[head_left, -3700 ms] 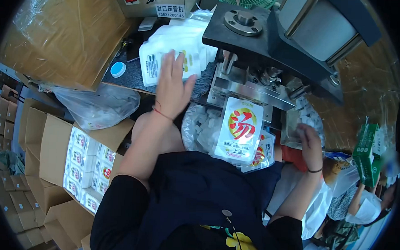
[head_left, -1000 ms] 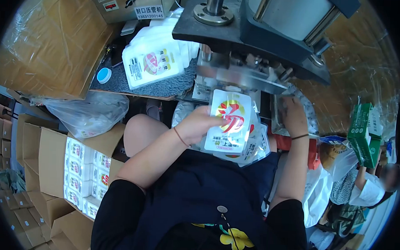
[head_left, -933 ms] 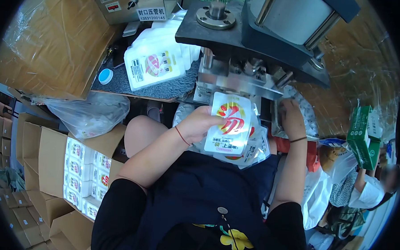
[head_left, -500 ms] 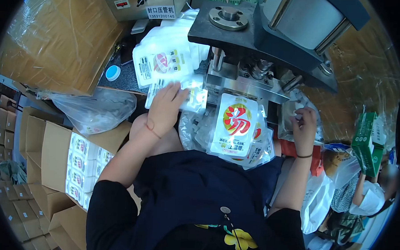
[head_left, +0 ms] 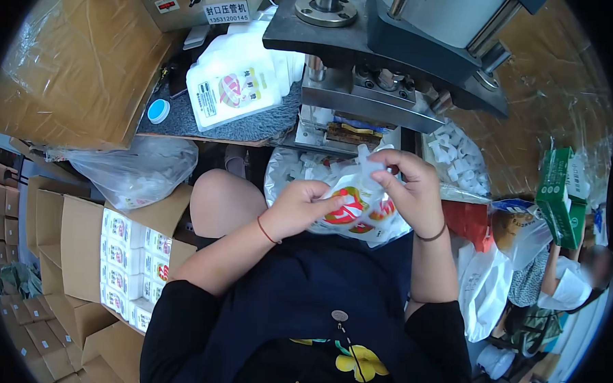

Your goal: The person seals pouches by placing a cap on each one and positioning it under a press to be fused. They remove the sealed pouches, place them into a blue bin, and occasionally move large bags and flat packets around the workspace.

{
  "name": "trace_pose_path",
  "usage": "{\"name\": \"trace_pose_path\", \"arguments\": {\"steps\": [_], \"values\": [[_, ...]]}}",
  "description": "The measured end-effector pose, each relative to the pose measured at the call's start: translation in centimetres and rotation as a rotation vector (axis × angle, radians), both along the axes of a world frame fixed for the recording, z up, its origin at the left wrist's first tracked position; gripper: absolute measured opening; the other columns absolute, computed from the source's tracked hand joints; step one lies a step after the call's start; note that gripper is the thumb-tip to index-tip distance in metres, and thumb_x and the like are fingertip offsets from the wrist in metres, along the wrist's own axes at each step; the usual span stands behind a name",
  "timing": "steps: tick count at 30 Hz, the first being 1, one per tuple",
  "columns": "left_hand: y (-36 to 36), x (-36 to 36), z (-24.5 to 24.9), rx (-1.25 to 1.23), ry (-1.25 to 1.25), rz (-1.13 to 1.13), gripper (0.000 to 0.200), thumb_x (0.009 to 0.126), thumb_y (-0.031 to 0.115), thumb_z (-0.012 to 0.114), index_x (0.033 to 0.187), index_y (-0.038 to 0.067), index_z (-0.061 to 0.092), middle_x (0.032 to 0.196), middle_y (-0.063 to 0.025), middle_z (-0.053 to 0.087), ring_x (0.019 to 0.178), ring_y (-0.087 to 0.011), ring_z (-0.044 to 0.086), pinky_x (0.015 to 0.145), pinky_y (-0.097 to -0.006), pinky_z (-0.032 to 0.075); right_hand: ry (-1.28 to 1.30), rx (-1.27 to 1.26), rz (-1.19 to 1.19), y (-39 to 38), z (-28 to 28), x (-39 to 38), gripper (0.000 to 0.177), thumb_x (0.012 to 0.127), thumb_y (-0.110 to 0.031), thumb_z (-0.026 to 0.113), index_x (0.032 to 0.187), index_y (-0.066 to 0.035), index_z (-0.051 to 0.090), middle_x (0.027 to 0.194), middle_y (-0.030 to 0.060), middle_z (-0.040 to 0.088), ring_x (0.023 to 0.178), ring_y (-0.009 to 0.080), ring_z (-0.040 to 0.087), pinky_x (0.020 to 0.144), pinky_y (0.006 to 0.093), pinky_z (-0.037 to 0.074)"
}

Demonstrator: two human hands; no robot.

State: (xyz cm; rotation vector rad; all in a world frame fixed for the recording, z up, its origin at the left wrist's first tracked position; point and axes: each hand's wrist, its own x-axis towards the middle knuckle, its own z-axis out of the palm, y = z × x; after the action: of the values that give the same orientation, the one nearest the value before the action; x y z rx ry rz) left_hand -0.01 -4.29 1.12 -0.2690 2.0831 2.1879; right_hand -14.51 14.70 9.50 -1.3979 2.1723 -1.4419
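Note:
My left hand [head_left: 297, 209] is closed on the edge of a white plastic pouch [head_left: 347, 208] with red lettering, thumb on its front. At the top of this pouch, my right hand [head_left: 410, 189] pinches a small white translucent plastic piece [head_left: 369, 164] between thumb and fingers. Several more printed pouches [head_left: 380, 230] lie on my lap underneath, partly covered by the held one. Just beyond my hands stands a metal press [head_left: 372, 102], its lower block above a narrow slot.
A stack of white pouches [head_left: 218, 99] lies on the grey mat, near a blue-topped cap [head_left: 158, 111]. Small white plastic parts [head_left: 458, 157] fill a bag on the right. An open carton [head_left: 81, 250] of packed pouches stands left. Another person [head_left: 565, 288] is at far right.
My left hand has come from the pouch stack to my lap and now holds a pouch. My right hand has moved left from the parts bag to the pouch's top. The view has shifted slightly.

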Motion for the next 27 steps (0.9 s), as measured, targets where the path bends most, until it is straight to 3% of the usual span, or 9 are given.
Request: {"name": "trace_pose_path", "arguments": {"steps": [3, 7, 8, 11, 18, 21, 23, 25, 27], "values": [[1.6, -0.1, 0.2, 0.407, -0.103, -0.105, 0.037, 0.105, 0.028, 0.063, 0.122, -0.004, 0.069, 0.11, -0.0067, 0.074, 0.097, -0.01, 0.067, 0.088, -0.0278, 0.055, 0.176, 0.189, 0.033, 1.7, 0.1, -1.4, 0.017, 0.099, -0.01, 0.06, 0.109, 0.002, 0.068, 0.108, 0.013, 0.069, 0.096, 0.0234, 0.065, 0.085, 0.0325, 0.05], [3.1, -0.1, -0.3, 0.557, -0.193, -0.212, 0.033, 0.102, 0.02, 0.067, 0.125, -0.003, 0.067, 0.115, -0.0078, 0.073, 0.101, -0.0114, 0.068, 0.094, -0.0307, 0.054, 0.022, 0.192, 0.026, 2.5, 0.1, -1.4, 0.021, 0.102, -0.014, 0.056, 0.115, 0.0, 0.064, 0.104, 0.0142, 0.066, 0.098, 0.0316, 0.065, 0.087, 0.0387, 0.05], [3.2, -0.4, -0.1, 0.595, -0.184, -0.234, 0.032, 0.101, 0.018, 0.068, 0.125, -0.003, 0.067, 0.116, -0.008, 0.073, 0.102, -0.0119, 0.068, 0.095, -0.0312, 0.054, 0.202, 0.236, -0.082, 3.1, -0.5, -2.2, 0.022, 0.099, -0.011, 0.057, 0.119, -0.003, 0.063, 0.107, 0.0165, 0.066, 0.099, 0.036, 0.066, 0.086, 0.0422, 0.052], [2.0, -1.3, -1.4, 0.61, -0.125, -0.153, 0.031, 0.098, 0.011, 0.069, 0.126, -0.002, 0.066, 0.119, -0.0086, 0.072, 0.105, -0.0133, 0.069, 0.096, -0.032, 0.054, 0.574, 0.446, -0.507, 5.0, -1.3, -5.7, 0.025, 0.094, -0.008, 0.06, 0.119, -0.007, 0.065, 0.11, 0.0189, 0.066, 0.1, 0.0399, 0.065, 0.083, 0.0458, 0.053], [-1.6, -5.0, -0.3, 0.641, -0.209, 0.018, 0.033, 0.095, 0.004, 0.067, 0.127, -0.003, 0.063, 0.123, -0.0129, 0.07, 0.109, -0.0188, 0.069, 0.094, -0.0352, 0.055, 0.493, 0.665, -0.5, 7.1, -5.5, -9.4, 0.032, 0.088, -0.005, 0.061, 0.118, -0.013, 0.064, 0.106, 0.0177, 0.066, 0.096, 0.0413, 0.065, 0.078, 0.0493, 0.052], [-4.0, -5.3, -1.8, -0.392, 0.113, 0.313, 0.04, 0.096, 0.014, 0.068, 0.131, -0.003, 0.058, 0.136, -0.0196, 0.062, 0.119, -0.0248, 0.065, 0.095, -0.0401, 0.053, 0.525, 0.515, -0.583, 7.3, -6.6, -9.3, 0.031, 0.088, -0.005, 0.06, 0.118, -0.013, 0.064, 0.105, 0.0177, 0.067, 0.095, 0.0411, 0.066, 0.078, 0.0497, 0.052], [-9.0, -5.3, -0.1, -0.805, 0.364, 0.643, 0.053, 0.096, 0.025, 0.068, 0.14, 0.001, 0.051, 0.149, -0.0266, 0.049, 0.132, -0.0335, 0.055, 0.103, -0.0473, 0.047, 0.527, 0.462, -0.579, 7.5, -6.5, -9.2, 0.025, 0.092, -0.007, 0.06, 0.116, -0.01, 0.064, 0.105, 0.0182, 0.068, 0.096, 0.0415, 0.066, 0.08, 0.0496, 0.052], [-12.5, -4.7, 1.1, -1.596, 0.352, 0.724, 0.06, 0.095, 0.03, 0.067, 0.146, 0.006, 0.048, 0.153, -0.0276, 0.043, 0.138, -0.0407, 0.047, 0.11, -0.0511, 0.039, 0.541, 0.424, -0.602, 7.7, -6.4, -9.0, 0.022, 0.094, -0.008, 0.06, 0.115, -0.007, 0.065, 0.104, 0.0193, 0.068, 0.096, 0.0412, 0.066, 0.08, 0.0491, 0.053], [-13.4, -2.7, -0.6, -1.664, 0.294, 0.435, 0.064, 0.093, 0.03, 0.068, 0.148, 0.006, 0.046, 0.156, -0.0268, 0.038, 0.141, -0.0422, 0.043, 0.112, -0.0527, 0.036, 0.578, 0.266, -0.634, 7.7, -6.0, -8.6, 0.022, 0.097, -0.011, 0.06, 0.117, -0.006, 0.065, 0.102, 0.0204, 0.067, 0.093, 0.0415, 0.066, 0.08, 0.0469, 0.052]]}}
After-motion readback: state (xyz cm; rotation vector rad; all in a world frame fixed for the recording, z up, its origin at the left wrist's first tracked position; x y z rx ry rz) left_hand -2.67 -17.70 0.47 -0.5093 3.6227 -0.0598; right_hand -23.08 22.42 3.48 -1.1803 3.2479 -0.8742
